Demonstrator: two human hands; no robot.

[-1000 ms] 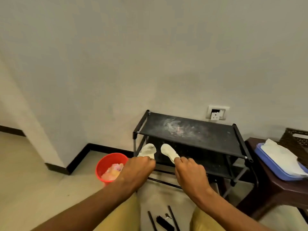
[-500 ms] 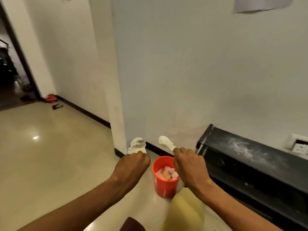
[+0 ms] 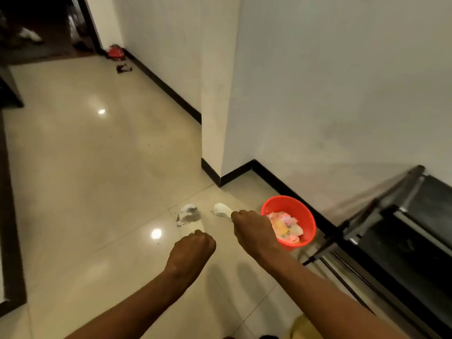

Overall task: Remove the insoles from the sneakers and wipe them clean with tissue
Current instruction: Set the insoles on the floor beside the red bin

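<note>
Two white insoles are held out over the tiled floor, one in each fist. My left hand grips the heel end of a dirty, grey-smudged insole that points away from me. My right hand is closed on the second insole, of which only the pale toe end shows past my knuckles. No sneakers or tissue are in view.
A red bucket with coloured scraps stands on the floor just right of my right hand. A black shoe rack fills the lower right. A wall corner juts out ahead. Glossy floor stretches left toward a dark doorway.
My view has swung left and down, from the shoe rack to the open floor. Both hands kept their insoles and now sit left of the red bucket.
</note>
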